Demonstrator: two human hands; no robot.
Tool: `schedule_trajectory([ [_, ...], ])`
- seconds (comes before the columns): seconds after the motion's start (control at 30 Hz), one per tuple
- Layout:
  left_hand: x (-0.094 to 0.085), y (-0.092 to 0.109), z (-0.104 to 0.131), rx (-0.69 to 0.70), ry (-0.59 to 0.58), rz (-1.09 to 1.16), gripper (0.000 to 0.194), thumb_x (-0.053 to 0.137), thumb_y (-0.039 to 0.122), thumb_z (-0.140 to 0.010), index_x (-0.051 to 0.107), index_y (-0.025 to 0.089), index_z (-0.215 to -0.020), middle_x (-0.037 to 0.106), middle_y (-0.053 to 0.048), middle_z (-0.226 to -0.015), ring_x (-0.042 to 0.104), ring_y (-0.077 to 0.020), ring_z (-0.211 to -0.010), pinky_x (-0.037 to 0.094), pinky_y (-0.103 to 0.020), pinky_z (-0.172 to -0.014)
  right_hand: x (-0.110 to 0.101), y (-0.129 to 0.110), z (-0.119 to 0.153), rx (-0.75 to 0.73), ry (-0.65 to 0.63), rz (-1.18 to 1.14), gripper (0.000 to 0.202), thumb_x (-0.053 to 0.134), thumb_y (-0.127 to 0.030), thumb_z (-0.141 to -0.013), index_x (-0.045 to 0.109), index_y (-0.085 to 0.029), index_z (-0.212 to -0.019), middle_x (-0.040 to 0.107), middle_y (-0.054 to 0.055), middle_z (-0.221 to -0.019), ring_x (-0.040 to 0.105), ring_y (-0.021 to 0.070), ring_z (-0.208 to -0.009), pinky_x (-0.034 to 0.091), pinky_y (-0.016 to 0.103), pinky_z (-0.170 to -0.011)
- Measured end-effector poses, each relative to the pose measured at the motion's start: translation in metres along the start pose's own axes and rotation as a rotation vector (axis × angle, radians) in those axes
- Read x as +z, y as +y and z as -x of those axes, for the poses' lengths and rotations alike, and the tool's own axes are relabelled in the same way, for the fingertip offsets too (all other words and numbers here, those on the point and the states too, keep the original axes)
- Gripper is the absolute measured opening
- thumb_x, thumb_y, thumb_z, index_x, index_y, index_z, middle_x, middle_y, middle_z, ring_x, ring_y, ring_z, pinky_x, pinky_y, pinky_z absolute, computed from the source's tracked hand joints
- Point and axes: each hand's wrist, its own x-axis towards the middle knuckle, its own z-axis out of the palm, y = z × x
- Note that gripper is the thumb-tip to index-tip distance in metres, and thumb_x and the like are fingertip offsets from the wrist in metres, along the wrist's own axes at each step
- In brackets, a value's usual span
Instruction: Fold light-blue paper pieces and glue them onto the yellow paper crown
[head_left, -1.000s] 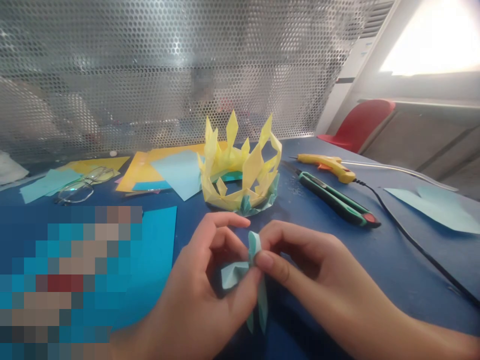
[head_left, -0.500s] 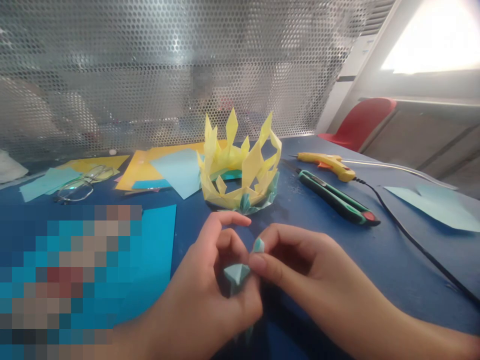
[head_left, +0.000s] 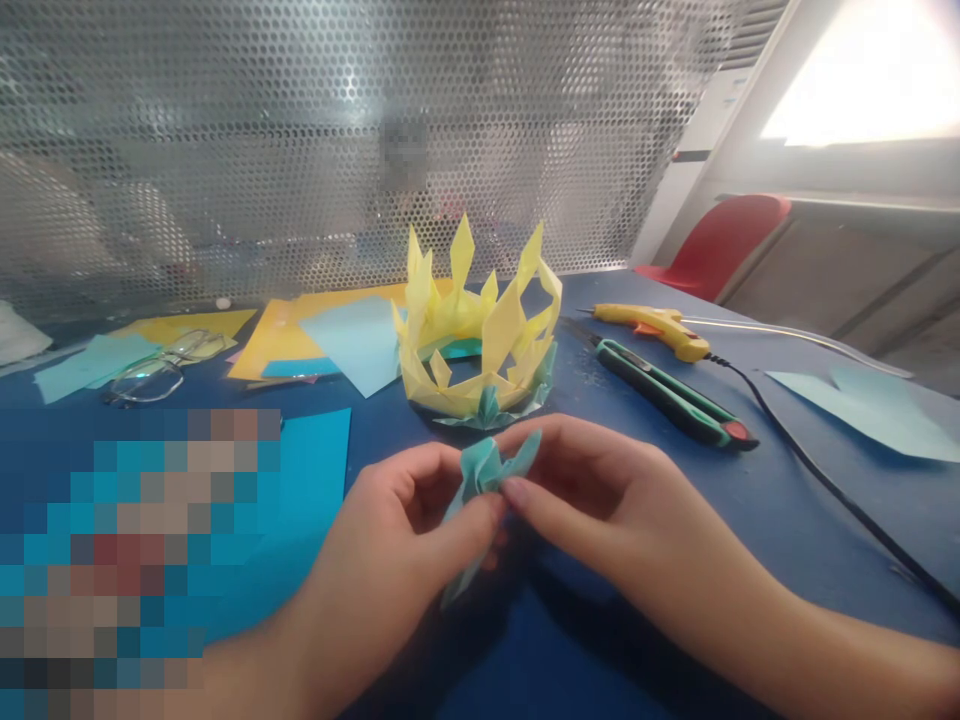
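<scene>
Between my two hands is a small folded piece of light teal paper, with pointed flaps standing up and a narrow end hanging below. My left hand pinches it from the left, thumb across its front. From the right, my right hand grips one flap between thumb and fingers. The fingertips behind the paper are partly hidden. Just beyond my hands a yellow folded-paper crown stands upright on the blue table, with teal folded pieces along its lower front edge.
A box cutter and a yellow glue gun with a black cord lie to the right, near a pale teal sheet. Glasses and coloured papers lie left. A bright blue sheet is beside my left arm. Perforated metal rises behind.
The teal paper has turned and come up, so its flaps now show above my thumbs. My left index finger has lowered from its raised position onto the paper.
</scene>
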Motion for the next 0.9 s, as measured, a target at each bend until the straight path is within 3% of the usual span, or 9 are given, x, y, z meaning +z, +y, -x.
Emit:
schedule_trajectory([
  [0.17,0.0024,0.0032,0.0,-0.046,-0.013,0.009,0.016,0.079,0.026,-0.074,0.066,0.019,-0.075,0.065,0.006,-0.064,0.056,-0.0065,-0.061,0.043,-0.012,-0.055,-0.002,0.0004,0.002,0.001,-0.011,0.081,0.004,0.067,-0.024,-0.083,0.064,-0.021,-0.081,0.069,-0.003,-0.071,0.067,0.0109,-0.065,0.056,0.019,-0.062],
  [0.3,0.0031,0.0042,0.0,-0.041,-0.053,0.013,0.016,0.076,0.029,-0.079,0.065,0.018,-0.076,0.063,0.007,-0.063,0.053,-0.005,-0.059,0.04,-0.011,-0.053,-0.0014,-0.0014,0.0027,0.013,0.002,0.115,0.006,0.069,-0.023,-0.08,0.063,-0.021,-0.079,0.069,-0.003,-0.068,0.066,0.0125,-0.063,0.055,0.021,-0.062],
  [0.53,-0.0007,0.0034,0.0026,-0.023,-0.109,0.015,0.013,0.073,0.028,-0.082,0.066,0.018,-0.079,0.065,0.006,-0.066,0.055,-0.0052,-0.061,0.043,-0.012,-0.056,0.0035,-0.0071,0.0021,0.111,-0.045,-0.136,0.014,0.072,-0.021,-0.078,0.059,-0.018,-0.075,0.064,-0.005,-0.065,0.063,0.009,-0.062,0.052,0.017,-0.061],
  [0.7,0.0003,0.005,0.0021,-0.029,-0.098,-0.016,0.02,0.068,0.038,-0.085,0.066,0.019,-0.082,0.063,0.005,-0.063,0.053,-0.0061,-0.055,0.044,-0.014,-0.051,0.0044,-0.0067,0.0011,0.153,-0.105,-0.217,0.021,0.071,-0.028,-0.08,0.053,-0.019,-0.074,0.06,-0.006,-0.062,0.062,0.0091,-0.058,0.052,0.019,-0.061],
  [0.8,0.0017,0.0052,0.0009,-0.065,-0.058,-0.093,0.023,0.068,0.041,-0.084,0.065,0.019,-0.081,0.056,0.007,-0.054,0.047,-0.006,-0.047,0.038,-0.014,-0.045,0.0019,-0.0032,0.0039,0.107,-0.118,-0.108,0.014,0.065,-0.029,-0.086,0.054,-0.021,-0.088,0.062,-0.004,-0.071,0.065,0.0121,-0.066,0.055,0.025,-0.068],
  [0.9,0.0022,0.0038,0.0012,-0.049,-0.058,-0.121,0.02,0.07,0.039,-0.082,0.066,0.019,-0.084,0.061,0.005,-0.064,0.047,-0.0068,-0.052,0.037,-0.015,-0.046,-0.0005,-0.001,0.0081,-0.015,-0.129,0.106,0.03,0.067,-0.025,-0.082,0.054,-0.026,-0.108,0.063,0.0,-0.092,0.065,0.0149,-0.079,0.055,0.027,-0.073],
])
